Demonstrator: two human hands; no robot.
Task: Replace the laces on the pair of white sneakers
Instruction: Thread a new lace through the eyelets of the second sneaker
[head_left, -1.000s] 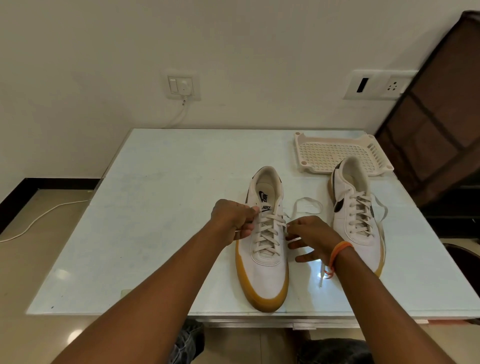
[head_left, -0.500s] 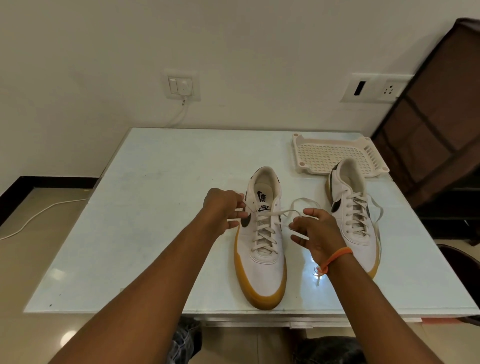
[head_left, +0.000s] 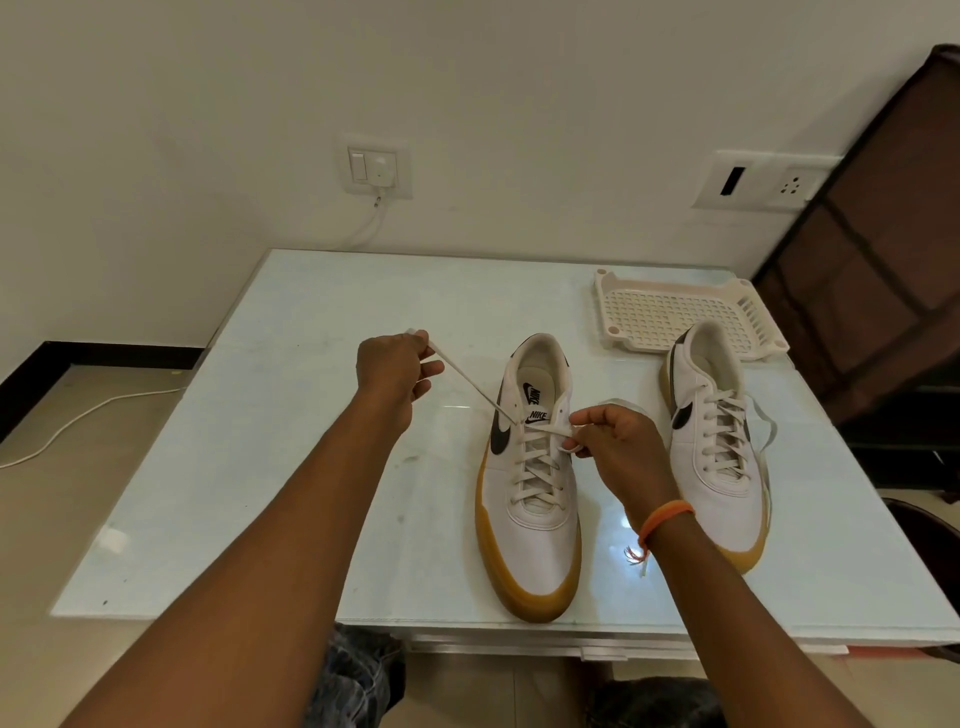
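Two white sneakers with tan soles stand on the pale glass table (head_left: 291, 415). The nearer sneaker (head_left: 535, 525) is in the middle, toe toward me, laced with a white lace (head_left: 470, 382). My left hand (head_left: 395, 364) pinches one lace end, drawn taut up and to the left of the top eyelet. My right hand (head_left: 618, 441) pinches the other lace end beside the tongue, on the shoe's right side. The second sneaker (head_left: 714, 441) stands to the right, laced, its loose ends trailing on the table.
A cream plastic perforated tray (head_left: 670, 312) lies at the back right of the table, touching the second sneaker's heel. A dark brown cabinet (head_left: 883, 260) stands at the right. Wall sockets and a white cable (head_left: 67, 426) are behind and left.
My left hand has moved up and left, pulling its lace end out taut from the top eyelet. My right hand stayed at the shoe's right side holding the other end.
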